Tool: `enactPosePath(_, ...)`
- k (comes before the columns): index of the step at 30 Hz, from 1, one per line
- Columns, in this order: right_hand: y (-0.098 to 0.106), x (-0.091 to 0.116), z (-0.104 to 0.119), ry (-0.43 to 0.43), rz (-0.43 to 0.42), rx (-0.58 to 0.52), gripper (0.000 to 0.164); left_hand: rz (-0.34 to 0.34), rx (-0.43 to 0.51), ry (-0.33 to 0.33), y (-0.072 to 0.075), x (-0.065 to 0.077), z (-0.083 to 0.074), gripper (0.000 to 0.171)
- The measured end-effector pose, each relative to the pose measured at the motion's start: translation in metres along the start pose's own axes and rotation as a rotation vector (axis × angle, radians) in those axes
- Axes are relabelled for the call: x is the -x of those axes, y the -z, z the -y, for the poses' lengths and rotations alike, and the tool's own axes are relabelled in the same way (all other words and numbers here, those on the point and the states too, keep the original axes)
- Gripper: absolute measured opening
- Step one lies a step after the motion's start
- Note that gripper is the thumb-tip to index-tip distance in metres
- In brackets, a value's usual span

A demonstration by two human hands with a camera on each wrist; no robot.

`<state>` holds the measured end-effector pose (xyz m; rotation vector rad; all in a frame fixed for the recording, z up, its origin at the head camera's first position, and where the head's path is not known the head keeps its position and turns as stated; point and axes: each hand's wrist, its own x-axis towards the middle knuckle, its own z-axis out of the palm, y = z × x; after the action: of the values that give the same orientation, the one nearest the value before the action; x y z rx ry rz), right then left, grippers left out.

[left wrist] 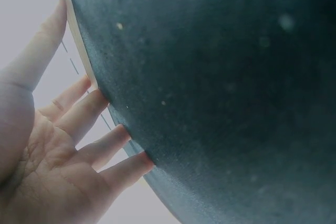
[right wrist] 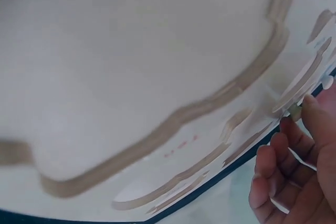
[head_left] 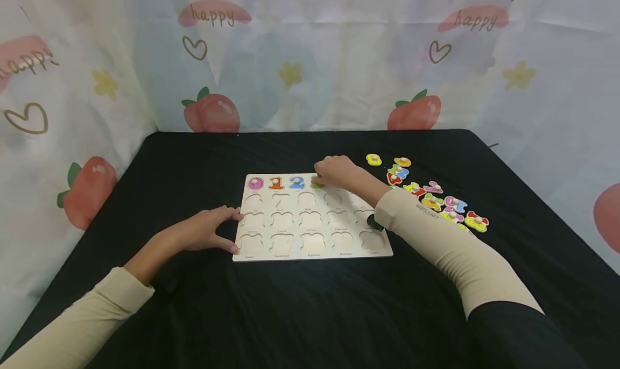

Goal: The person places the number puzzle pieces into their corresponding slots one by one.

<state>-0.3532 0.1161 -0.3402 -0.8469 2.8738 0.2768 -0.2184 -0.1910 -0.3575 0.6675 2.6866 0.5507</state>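
Observation:
A pale wooden number board point(head_left: 290, 210) lies on the black cloth, with rows of shallow recesses. In its top row sit a pink 0 point(head_left: 255, 183), an orange 1 point(head_left: 276, 183) and a blue 2 point(head_left: 297, 183). Beside them, a green number piece point(head_left: 317, 185) is at the fourth place, partly covered by my right hand point(head_left: 335, 171). In the right wrist view, thumb and forefinger pinch that piece point(right wrist: 295, 112) at the board. My left hand point(head_left: 208, 230) touches the board's left edge, its thumb and fingers point(left wrist: 126, 171) spread along it.
Several loose number pieces point(head_left: 432, 201) are scattered to the right of the board, some overlapping, partly behind my right sleeve point(head_left: 445, 245). A yellow piece point(head_left: 373, 160) lies apart near the back. A printed curtain point(head_left: 310, 62) surrounds the black table point(head_left: 203, 159).

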Motion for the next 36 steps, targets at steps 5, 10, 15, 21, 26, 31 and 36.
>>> enactPosePath(5,-0.001,0.003,-0.002,-0.036,-0.001,0.038,0.036,0.003,0.005,-0.001,-0.001,0.001,-0.001,0.08)
enactPosePath(10,0.003,0.011,-0.014,-0.062,-0.034,0.008,0.035,0.001,0.001,0.005,-0.002,0.001,-0.002,0.08)
enactPosePath(15,0.005,0.024,-0.034,-0.06,-0.062,-0.023,0.026,-0.004,-0.003,0.013,-0.002,0.001,-0.003,0.08)
enactPosePath(21,0.003,0.041,-0.058,-0.084,-0.074,-0.062,0.022,-0.008,-0.003,0.014,-0.003,0.003,-0.003,0.081)
enactPosePath(26,0.002,0.054,-0.079,-0.136,-0.094,-0.082,0.016,-0.008,-0.005,0.014,-0.002,0.002,-0.004,0.08)
enactPosePath(31,0.0,0.065,-0.096,-0.147,-0.08,-0.088,0.013,-0.004,-0.001,0.014,0.0,0.002,-0.004,0.08)
enactPosePath(36,-0.003,0.074,-0.108,-0.165,-0.078,-0.101,0.009,-0.004,0.0,0.009,0.0,0.002,-0.004,0.08)
